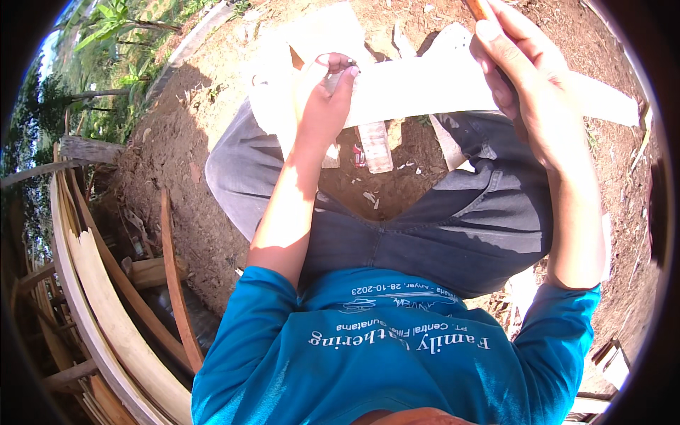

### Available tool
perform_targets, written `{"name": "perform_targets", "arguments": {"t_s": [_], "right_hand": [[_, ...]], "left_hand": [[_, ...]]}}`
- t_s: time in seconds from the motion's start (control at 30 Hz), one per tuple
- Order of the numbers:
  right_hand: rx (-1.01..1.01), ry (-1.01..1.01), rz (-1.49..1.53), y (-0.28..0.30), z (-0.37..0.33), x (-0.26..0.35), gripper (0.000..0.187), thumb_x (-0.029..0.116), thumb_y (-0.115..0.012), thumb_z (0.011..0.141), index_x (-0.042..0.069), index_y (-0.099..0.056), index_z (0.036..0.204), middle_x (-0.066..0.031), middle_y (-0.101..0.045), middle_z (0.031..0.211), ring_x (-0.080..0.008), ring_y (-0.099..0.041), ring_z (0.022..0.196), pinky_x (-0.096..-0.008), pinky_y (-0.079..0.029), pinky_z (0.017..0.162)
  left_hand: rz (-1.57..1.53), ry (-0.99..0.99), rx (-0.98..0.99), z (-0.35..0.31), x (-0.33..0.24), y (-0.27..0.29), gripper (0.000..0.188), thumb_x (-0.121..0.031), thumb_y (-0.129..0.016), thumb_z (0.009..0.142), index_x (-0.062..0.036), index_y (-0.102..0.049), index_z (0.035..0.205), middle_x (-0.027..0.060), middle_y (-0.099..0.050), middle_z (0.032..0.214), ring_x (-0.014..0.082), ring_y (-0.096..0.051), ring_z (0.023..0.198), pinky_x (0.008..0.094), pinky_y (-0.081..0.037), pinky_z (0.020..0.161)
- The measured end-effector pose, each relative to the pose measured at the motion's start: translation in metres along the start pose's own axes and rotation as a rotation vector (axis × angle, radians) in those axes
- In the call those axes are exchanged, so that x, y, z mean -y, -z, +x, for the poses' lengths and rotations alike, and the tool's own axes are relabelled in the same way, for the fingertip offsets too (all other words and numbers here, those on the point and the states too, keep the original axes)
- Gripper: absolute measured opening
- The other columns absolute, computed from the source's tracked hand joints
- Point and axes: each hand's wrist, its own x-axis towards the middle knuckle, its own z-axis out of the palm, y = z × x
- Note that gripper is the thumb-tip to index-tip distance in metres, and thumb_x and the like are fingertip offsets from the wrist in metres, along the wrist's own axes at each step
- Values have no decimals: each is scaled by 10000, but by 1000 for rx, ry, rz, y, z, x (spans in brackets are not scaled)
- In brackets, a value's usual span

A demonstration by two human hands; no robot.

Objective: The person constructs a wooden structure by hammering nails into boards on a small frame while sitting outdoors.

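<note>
Across my lap lies a pale wooden board [418, 88], so brightly sunlit that its surface detail is washed out. Above its left part is my left hand [324, 99], with thumb and fingers pinched together. A tiny dark thing shows at those fingertips, too small to name. My right hand [528, 85], raised over the board's right part, is closed round a brown wooden handle [479, 8]. The upper frame edge cuts off the rest of that tool. More pale wood [322, 32] lies beyond the board, lost in glare.
Long wooden planks [106, 283] are stacked at the left, beside a curved brown strip [177, 283]. Between my legs, a wood block [375, 147] and a small red packet [359, 156] rest on bare soil among chips. Green plants [117, 35] grow at the far left.
</note>
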Motion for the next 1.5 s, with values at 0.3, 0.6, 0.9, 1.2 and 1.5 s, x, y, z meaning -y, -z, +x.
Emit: {"name": "perform_targets", "arguments": {"t_s": [0.3,0.6,0.9,1.2,1.5], "right_hand": [[-17,128,-379,16,15,-47,461,201,-585,1037,85,-499,1475,40,-595,929,4,-403,649,-169,-333,559],[165,154,-642,18,15,-52,374,256,-539,1057,60,-578,1373,15,-584,824,-55,-532,696,-228,-449,635],[196,182,-749,20,11,-52,403,394,-527,1032,41,-617,1206,-57,-645,859,-160,-603,755,-299,-483,718],[171,201,-459,-2,-20,-52,201,185,-525,1058,25,-593,1160,40,-529,830,-67,-485,721,-242,-412,655],[176,292,-548,-13,-22,-49,275,250,-544,1046,28,-589,1203,-168,-628,952,-327,-641,902,-397,-510,820]], "left_hand": [[114,94,-56,-2,-6,-3,212,-158,-671,963,-48,-639,1142,45,-701,1020,111,-650,963,259,-494,850],[121,-63,-83,0,7,2,161,-103,-690,921,-25,-702,1061,73,-717,997,151,-665,960,289,-513,845],[277,-142,-70,4,13,3,177,-144,-702,910,-28,-725,1043,101,-735,969,210,-693,899,319,-526,812],[174,-98,-70,4,15,1,208,-201,-713,897,-10,-739,975,172,-724,869,293,-698,819,382,-530,752],[255,-79,-42,4,11,8,213,-203,-693,888,-48,-735,1028,152,-740,870,309,-709,805,384,-538,756]]}}
